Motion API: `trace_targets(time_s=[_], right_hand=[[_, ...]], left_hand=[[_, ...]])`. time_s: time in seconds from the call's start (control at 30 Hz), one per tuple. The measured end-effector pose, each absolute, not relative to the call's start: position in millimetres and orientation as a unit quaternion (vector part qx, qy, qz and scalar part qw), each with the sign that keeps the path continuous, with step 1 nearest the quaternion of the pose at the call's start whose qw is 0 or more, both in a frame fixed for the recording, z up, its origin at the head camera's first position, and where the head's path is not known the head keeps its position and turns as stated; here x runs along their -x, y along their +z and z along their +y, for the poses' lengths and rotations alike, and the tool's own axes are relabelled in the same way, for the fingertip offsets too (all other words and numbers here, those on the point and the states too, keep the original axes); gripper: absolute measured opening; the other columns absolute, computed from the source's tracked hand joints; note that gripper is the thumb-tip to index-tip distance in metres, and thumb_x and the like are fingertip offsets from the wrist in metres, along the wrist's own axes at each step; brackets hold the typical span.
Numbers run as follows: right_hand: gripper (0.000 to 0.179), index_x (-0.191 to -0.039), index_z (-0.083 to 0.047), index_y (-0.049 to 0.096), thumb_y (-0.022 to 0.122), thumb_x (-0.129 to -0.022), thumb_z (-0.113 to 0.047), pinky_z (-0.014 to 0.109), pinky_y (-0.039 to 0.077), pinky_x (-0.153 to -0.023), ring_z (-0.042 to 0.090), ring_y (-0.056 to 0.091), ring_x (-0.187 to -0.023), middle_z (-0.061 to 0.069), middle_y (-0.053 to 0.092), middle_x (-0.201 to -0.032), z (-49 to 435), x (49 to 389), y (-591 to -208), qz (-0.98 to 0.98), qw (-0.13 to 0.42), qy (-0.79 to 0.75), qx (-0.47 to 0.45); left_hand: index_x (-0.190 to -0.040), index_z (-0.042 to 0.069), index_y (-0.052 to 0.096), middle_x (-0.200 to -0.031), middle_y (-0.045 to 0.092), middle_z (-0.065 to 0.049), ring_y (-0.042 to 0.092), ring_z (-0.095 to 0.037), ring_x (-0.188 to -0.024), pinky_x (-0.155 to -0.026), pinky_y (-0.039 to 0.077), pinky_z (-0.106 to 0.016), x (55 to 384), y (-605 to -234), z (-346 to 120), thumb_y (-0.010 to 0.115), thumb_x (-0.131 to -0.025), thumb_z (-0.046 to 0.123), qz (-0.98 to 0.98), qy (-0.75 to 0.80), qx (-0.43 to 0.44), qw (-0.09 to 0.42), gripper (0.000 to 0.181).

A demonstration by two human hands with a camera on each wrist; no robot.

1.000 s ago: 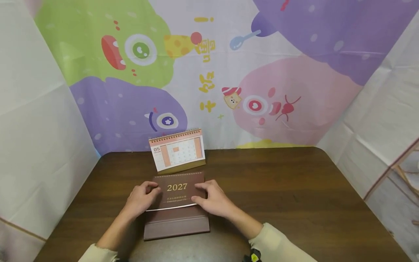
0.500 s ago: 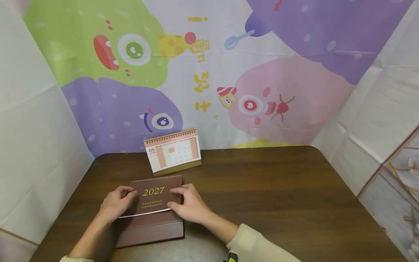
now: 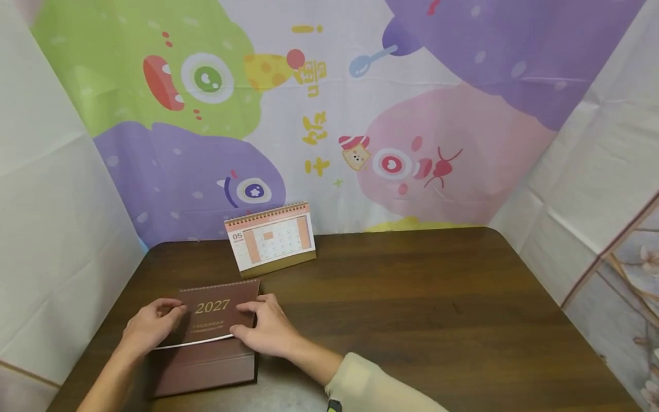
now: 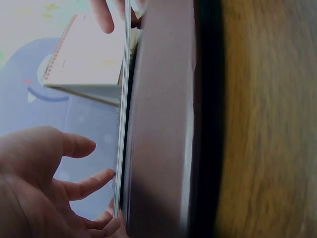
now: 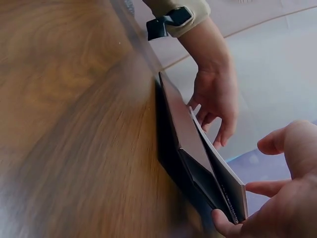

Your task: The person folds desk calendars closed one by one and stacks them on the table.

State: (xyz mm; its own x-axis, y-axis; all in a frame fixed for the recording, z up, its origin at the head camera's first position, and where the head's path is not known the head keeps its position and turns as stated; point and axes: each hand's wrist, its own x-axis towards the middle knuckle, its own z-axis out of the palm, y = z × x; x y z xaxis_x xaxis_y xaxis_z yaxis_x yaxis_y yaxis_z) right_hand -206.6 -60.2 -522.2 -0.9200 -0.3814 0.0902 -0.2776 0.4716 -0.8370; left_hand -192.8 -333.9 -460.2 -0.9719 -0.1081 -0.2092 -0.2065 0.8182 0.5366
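A brown desk calendar with gold "2027" lettering lies at a low slope on the left part of the table, its spiral edge at the back. My left hand grips its left side. On the opposite side, my right hand holds the right edge. In the right wrist view, fingers of the right hand are at the cover's corner and another is by the base. The left wrist view has the left fingers at the page edges, above the folded base flap.
Behind the brown calendar stands a second, pink-and-white desk calendar showing "05". The wooden table reaches a cartoon-printed cloth at the back. White cloth walls close in the sides.
Both hands have slid the brown calendar left and slightly toward the body, away from its spot in front of the pink calendar. The head view has shifted slightly too.
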Motion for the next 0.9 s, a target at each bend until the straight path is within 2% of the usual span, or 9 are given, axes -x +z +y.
trace_targets(time_s=[0.23, 0.4, 0.53, 0.7, 0.9], right_hand=[[0.049, -0.140, -0.028, 0.080, 0.078, -0.094, -0.045, 0.038, 0.054, -0.119, 0.020, 0.057, -0.149, 0.008, 0.062, -0.152, -86, 208, -517, 0.860, 0.057, -0.470, 0.189], [0.047, -0.139, -0.024, 0.081, 0.079, -0.095, -0.039, 0.036, 0.054, -0.118, 0.018, 0.056, -0.149, 0.009, 0.064, -0.151, -94, 198, -490, 0.858, 0.069, -0.475, 0.186], [0.047, -0.138, -0.021, 0.082, 0.080, -0.094, -0.037, 0.033, 0.053, -0.120, 0.017, 0.055, -0.150, 0.010, 0.064, -0.152, -98, 192, -472, 0.855, 0.076, -0.480, 0.179], [0.046, -0.137, -0.022, 0.082, 0.080, -0.095, -0.038, 0.034, 0.054, -0.119, 0.019, 0.057, -0.149, 0.012, 0.064, -0.152, -107, 200, -487, 0.855, 0.064, -0.480, 0.185], [0.048, -0.138, -0.027, 0.081, 0.080, -0.094, -0.046, 0.029, 0.052, -0.120, 0.016, 0.056, -0.148, 0.008, 0.063, -0.152, -119, 218, -522, 0.858, 0.052, -0.474, 0.189]], left_hand=[[-0.153, -0.004, 0.059, -0.154, 0.062, -0.040, 0.057, -0.067, -0.139, -0.100, 0.051, -0.071, 189, -456, -356, 0.046, -0.116, 0.052, 0.949, 0.287, 0.092, 0.088, 0.068], [-0.153, -0.008, 0.056, -0.159, 0.053, -0.045, 0.053, -0.072, -0.140, -0.100, 0.050, -0.073, 190, -453, -370, 0.044, -0.116, 0.053, 0.952, 0.276, 0.100, 0.085, 0.072], [-0.150, -0.011, 0.057, -0.156, 0.055, -0.046, 0.055, -0.071, -0.138, -0.104, 0.052, -0.071, 191, -453, -377, 0.047, -0.115, 0.047, 0.954, 0.273, 0.104, 0.067, 0.069], [-0.147, -0.011, 0.059, -0.152, 0.058, -0.046, 0.058, -0.069, -0.136, -0.100, 0.055, -0.064, 192, -453, -381, 0.048, -0.115, 0.046, 0.957, 0.263, 0.108, 0.052, 0.066], [-0.147, -0.012, 0.058, -0.152, 0.057, -0.046, 0.058, -0.069, -0.135, -0.100, 0.056, -0.066, 197, -455, -385, 0.047, -0.116, 0.048, 0.957, 0.266, 0.105, 0.053, 0.069]])
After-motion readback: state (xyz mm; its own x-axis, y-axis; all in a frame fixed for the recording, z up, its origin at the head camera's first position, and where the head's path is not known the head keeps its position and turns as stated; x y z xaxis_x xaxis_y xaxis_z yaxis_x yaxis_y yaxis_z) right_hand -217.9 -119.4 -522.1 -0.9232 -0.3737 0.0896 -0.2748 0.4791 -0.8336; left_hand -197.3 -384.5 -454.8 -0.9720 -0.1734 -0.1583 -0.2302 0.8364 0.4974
